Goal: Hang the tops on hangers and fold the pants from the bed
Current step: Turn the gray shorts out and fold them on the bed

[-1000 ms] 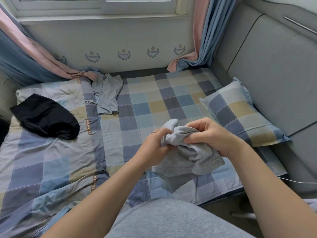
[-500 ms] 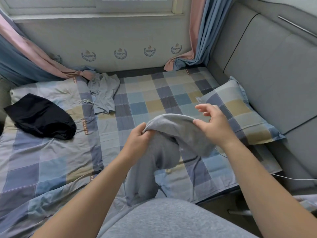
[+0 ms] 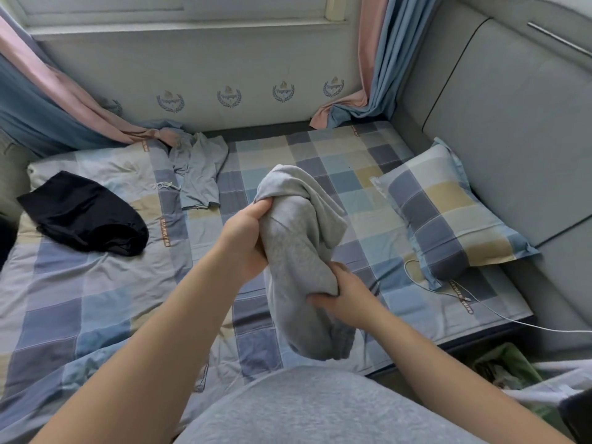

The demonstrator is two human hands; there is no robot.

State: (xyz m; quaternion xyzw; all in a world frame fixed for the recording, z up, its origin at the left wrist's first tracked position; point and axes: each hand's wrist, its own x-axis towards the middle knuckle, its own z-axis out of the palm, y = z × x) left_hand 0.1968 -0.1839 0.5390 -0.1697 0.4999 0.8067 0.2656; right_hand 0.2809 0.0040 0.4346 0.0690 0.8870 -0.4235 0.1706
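Grey bunched cotton garment (image 3: 298,251) is hanging above the checked patchwork bed (image 3: 96,315). I am gripping its top in my left hand (image 3: 246,238) and pinching lower folds in my right hand (image 3: 346,299). I reckon it needs shaking open to find the edges.

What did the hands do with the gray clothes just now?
The right hand moved down from the top of the gray garment and now grips it lower. The left hand kept its grip near the top. The black garment, blue-gray garment and pillow stayed put.
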